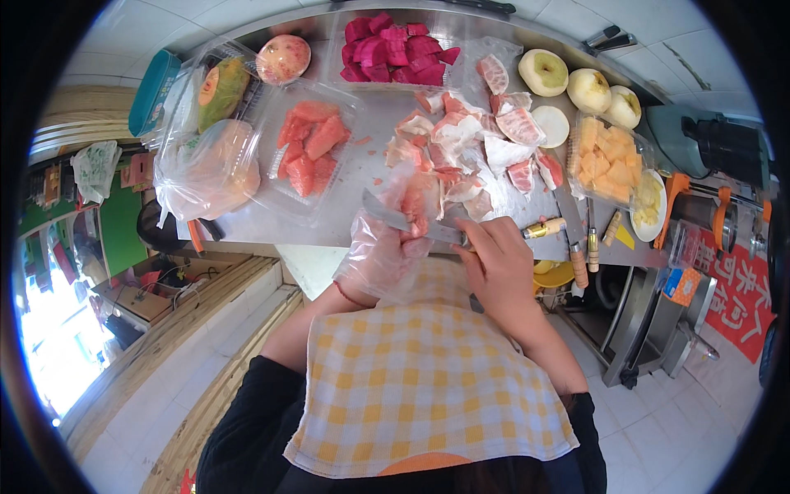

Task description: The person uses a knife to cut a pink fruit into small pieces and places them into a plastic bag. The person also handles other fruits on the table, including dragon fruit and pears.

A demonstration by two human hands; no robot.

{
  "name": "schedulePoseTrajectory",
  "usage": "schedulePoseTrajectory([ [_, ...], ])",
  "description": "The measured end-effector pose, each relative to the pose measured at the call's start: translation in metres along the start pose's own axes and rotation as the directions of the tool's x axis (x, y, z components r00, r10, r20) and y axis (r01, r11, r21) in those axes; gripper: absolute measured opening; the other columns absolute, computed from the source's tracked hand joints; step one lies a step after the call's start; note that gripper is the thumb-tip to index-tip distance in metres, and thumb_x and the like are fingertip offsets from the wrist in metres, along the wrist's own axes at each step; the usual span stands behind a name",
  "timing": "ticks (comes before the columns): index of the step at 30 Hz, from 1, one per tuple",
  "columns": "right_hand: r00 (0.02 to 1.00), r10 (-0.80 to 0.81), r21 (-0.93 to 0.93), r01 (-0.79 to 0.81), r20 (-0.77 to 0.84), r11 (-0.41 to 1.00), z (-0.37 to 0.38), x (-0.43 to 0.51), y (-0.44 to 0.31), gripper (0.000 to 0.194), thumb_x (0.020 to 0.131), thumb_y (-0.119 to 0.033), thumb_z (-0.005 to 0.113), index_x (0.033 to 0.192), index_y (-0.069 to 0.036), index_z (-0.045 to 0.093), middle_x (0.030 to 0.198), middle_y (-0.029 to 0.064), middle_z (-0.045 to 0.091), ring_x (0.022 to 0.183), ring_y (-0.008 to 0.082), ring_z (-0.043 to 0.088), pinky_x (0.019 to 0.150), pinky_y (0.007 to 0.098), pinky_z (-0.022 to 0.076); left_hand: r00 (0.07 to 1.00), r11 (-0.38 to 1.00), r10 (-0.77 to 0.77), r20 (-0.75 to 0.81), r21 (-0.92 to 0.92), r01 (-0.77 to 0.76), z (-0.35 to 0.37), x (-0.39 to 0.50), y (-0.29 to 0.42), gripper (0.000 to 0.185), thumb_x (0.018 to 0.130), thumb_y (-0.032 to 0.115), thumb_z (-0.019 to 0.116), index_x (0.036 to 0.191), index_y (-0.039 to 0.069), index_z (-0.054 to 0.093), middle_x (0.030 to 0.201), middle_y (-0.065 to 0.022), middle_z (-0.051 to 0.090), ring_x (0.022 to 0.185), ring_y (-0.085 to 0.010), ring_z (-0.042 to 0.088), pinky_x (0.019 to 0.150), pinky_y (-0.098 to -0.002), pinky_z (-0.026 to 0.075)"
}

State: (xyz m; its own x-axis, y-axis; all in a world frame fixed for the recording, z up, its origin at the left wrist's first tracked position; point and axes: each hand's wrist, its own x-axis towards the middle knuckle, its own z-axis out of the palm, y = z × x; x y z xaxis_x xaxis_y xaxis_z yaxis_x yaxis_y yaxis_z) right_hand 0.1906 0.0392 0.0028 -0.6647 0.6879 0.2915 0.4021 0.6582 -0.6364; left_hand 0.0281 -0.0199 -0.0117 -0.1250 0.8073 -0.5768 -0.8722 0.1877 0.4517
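Note:
My left hand (379, 259), in a clear plastic glove, grips a piece of pink pomelo flesh (415, 207) near the counter's front edge. My bare right hand (501, 265) is closed on a knife (443, 234). Its curved blade lies across the gloved fingers against the flesh, with the tip pointing left. Most of the knife's handle is hidden in my fist. Just beyond the blade spreads a heap of pomelo peel and membrane (457, 133) with pink flesh on some scraps. Left of it, a clear plastic tray (271, 133) holds peeled pomelo chunks (311, 145).
Dragon fruit chunks (395, 52) fill a tray at the back. To the right are peeled fruits (543, 72), a box of orange melon cubes (597, 160) and several knives (577, 265) overhanging the front edge. Bagged fruit (210, 167) sits left on the steel counter (247, 231).

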Motion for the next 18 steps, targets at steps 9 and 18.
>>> schedulePoseTrajectory([
  [9,1.0,0.005,-0.034,-0.005,0.012,0.999,0.0047,0.0045,-0.0002,0.038,0.069,0.001,0.072,0.106,-0.003,0.063,0.084,0.0089,0.058,0.077,0.0285,0.055,0.063,0.0372,0.0456,0.995,0.996,-0.083,-0.063,-0.036,0.081,0.0019,0.0019,-0.0072,0.034,0.1,0.042,0.048,0.082,0.014,0.048,0.063,0.0022,0.043,0.047,-0.0083,0.036,0.041,-0.0213,0.028],
  [18,1.0,0.03,-0.016,-0.029,0.007,0.999,0.0043,0.0047,0.0063,0.037,0.069,0.001,0.071,0.105,-0.003,0.064,0.083,0.0083,0.057,0.077,0.0285,0.055,0.063,0.0376,0.0457,0.979,0.983,-0.171,-0.108,-0.09,0.162,0.0019,0.0001,-0.0051,0.034,0.103,0.039,0.039,0.087,0.013,0.052,0.059,0.0004,0.046,0.044,-0.0086,0.037,0.041,-0.0215,0.028],
])
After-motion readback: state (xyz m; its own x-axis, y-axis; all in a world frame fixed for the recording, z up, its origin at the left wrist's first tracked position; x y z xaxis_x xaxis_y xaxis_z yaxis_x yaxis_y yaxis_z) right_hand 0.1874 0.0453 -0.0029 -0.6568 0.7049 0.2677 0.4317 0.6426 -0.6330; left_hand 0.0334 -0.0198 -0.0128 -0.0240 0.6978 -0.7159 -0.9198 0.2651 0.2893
